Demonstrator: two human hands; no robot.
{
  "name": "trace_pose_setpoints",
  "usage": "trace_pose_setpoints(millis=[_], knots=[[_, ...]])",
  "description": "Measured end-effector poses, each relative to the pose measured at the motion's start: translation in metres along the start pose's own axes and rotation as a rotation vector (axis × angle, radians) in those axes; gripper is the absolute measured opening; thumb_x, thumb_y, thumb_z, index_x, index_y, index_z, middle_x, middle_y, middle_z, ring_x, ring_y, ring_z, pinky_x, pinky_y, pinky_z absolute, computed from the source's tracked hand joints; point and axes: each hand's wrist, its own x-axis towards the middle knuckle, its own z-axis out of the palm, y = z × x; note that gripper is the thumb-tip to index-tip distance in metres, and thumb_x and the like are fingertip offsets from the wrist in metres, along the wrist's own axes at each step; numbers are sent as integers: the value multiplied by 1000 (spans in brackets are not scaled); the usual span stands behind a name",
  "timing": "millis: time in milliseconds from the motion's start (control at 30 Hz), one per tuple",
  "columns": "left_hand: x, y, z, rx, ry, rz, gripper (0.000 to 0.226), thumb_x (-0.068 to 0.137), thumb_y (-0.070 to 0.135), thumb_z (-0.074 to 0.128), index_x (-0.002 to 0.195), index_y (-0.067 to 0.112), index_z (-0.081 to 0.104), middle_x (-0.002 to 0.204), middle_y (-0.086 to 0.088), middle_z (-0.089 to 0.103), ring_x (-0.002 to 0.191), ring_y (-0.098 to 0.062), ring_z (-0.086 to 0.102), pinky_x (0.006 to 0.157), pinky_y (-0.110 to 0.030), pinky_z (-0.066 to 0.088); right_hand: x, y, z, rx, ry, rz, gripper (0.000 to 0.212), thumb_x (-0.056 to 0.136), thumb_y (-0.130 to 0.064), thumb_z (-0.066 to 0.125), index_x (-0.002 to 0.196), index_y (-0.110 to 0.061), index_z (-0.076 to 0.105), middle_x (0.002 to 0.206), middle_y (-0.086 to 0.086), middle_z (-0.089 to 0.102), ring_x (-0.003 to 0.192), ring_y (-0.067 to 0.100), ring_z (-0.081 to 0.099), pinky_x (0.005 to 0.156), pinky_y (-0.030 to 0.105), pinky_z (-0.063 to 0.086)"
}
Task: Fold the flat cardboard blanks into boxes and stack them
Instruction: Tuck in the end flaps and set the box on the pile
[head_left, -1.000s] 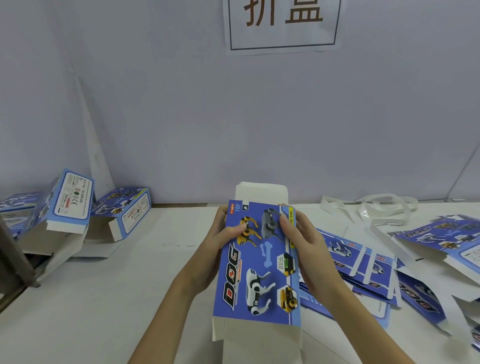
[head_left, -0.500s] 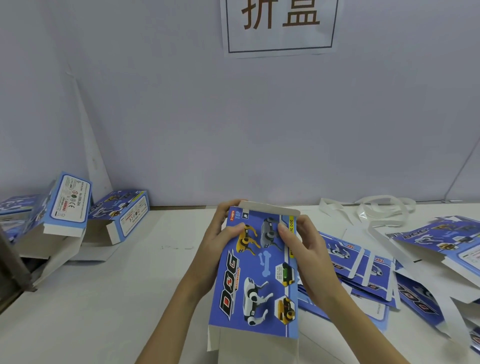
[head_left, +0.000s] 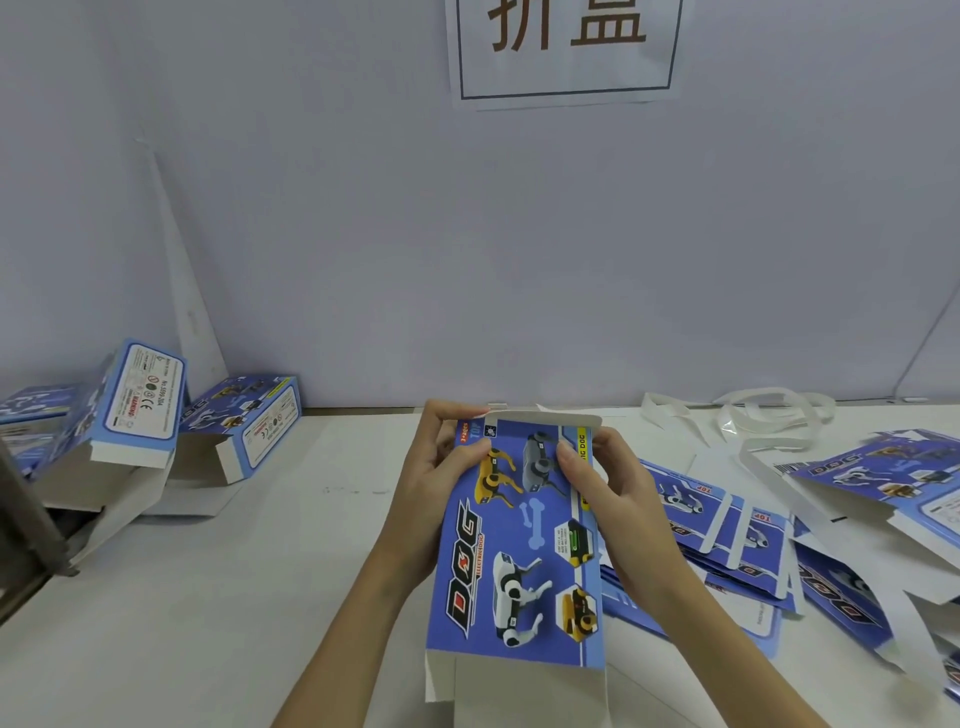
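Observation:
A blue cardboard box (head_left: 524, 561) printed with robot dogs and the word DOG stands lengthwise in front of me, opened into a tube. My left hand (head_left: 441, 483) grips its upper left side, thumb on the printed face. My right hand (head_left: 608, 499) grips the upper right side, thumb near the yellow strip. The white top flap (head_left: 545, 418) is bent down over the far end. The white bottom flaps (head_left: 498, 686) hang open near me. Flat blue blanks (head_left: 727, 540) lie spread at the right. Folded boxes (head_left: 140, 405) lie piled at the left.
A white table (head_left: 234, 597) carries everything, against a pale wall bearing a paper sign (head_left: 566, 47). White plastic straps (head_left: 753, 421) lie at the back right. More blanks (head_left: 883, 483) sit at the far right. A dark metal bar (head_left: 26, 519) stands at the left edge.
The white top flap, upright a second ago, has been folded down over the box's far end. Both hands kept their hold near the top of the box.

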Motion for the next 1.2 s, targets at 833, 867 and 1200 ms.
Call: trace_pose_setpoints(millis=[833,867,1200], knots=[[7,16,-6,119,55,-364,50,102,62,51,106,19,77,103,-12,80,88,-33,79,78,-39,65,-1,-9,15,17,-164,155,43,92,-64,57,132,-49,54,132,-3,71,114,25,75,88,47,64],[7,15,-5,125,49,-349,48,102,61,52,107,19,76,103,-12,80,88,-32,79,76,-37,65,-1,-11,17,36,-154,178,40,90,-70,54,127,-54,58,127,-9,73,114,19,74,91,44,63],[4,22,-4,34,47,-75,24,92,40,67,100,20,77,107,-13,78,87,-31,77,68,-35,62,0,-23,36,-19,73,-184,27,104,-44,56,115,-22,67,105,11,73,99,38,74,76,57,64]])
